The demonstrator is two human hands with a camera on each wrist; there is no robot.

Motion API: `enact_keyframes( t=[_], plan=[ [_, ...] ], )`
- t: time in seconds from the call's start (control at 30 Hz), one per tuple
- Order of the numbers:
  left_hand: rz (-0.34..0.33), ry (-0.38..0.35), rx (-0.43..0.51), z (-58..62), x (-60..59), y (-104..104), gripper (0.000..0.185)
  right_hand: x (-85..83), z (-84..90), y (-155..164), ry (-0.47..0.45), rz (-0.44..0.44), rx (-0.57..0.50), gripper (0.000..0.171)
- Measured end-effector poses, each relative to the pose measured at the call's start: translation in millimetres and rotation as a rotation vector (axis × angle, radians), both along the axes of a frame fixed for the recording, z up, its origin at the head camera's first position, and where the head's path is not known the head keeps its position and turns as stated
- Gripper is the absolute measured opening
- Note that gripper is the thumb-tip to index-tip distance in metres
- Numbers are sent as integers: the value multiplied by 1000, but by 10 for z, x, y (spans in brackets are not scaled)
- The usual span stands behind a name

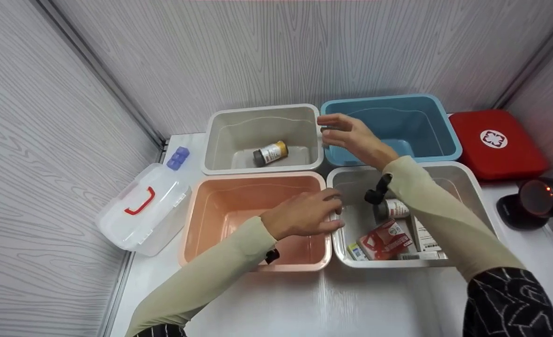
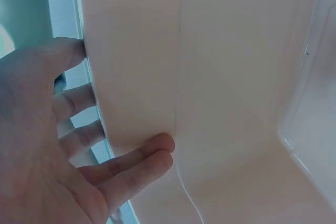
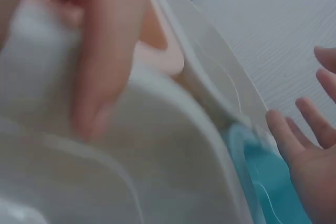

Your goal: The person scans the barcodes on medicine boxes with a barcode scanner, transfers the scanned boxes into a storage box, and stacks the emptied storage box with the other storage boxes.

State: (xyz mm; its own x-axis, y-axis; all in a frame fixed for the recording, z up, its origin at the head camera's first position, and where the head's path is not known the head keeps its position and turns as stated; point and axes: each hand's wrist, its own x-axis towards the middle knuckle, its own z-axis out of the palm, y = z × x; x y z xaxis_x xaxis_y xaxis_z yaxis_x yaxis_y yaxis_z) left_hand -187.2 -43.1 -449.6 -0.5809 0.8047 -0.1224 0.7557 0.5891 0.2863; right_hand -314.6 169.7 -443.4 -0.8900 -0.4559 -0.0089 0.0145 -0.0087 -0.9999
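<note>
My left hand hangs over the right side of the peach bin, fingers extended toward the front grey bin. In the left wrist view, the left hand is at a bin rim, holding nothing. My right hand is above the left edge of the blue bin, its fingers spread apart and empty. The right wrist view also shows the right hand with nothing in it. A bottle with a white label lies in the back grey bin.
Inside the front grey bin lie a dark bottle, a red box and a white box. A clear case and purple cubes are at left. A red pouch and a black device stand at right.
</note>
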Motion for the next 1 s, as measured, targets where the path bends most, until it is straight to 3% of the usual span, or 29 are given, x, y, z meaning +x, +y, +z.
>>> enact_keyframes(
  t=[0.2, 0.37, 0.43, 0.67, 0.8, 0.9, 1.0],
  plan=[
    [-14, -32, 2, 14, -25, 11, 42, 316, 47, 531, 58, 140, 144, 49],
    [-30, -17, 23, 16, -39, 5, 39, 556, -47, 831, 53, 281, 304, 45],
    [-32, -26, 28, 20, -38, 4, 39, 641, -111, 906, 82, 313, 418, 45],
    [-17, -53, 23, 26, -44, 16, 39, 844, -334, 993, 253, 415, 818, 51],
    [-8, -49, 13, 20, -44, 21, 39, 911, -433, 977, 316, 451, 1063, 63],
    [-22, -38, 18, 12, -42, 17, 40, 944, -525, 967, 303, 461, 1179, 71],
    [-43, -25, 34, 9, -43, 6, 40, 970, -593, 957, 293, 437, 1227, 72]
  ],
)
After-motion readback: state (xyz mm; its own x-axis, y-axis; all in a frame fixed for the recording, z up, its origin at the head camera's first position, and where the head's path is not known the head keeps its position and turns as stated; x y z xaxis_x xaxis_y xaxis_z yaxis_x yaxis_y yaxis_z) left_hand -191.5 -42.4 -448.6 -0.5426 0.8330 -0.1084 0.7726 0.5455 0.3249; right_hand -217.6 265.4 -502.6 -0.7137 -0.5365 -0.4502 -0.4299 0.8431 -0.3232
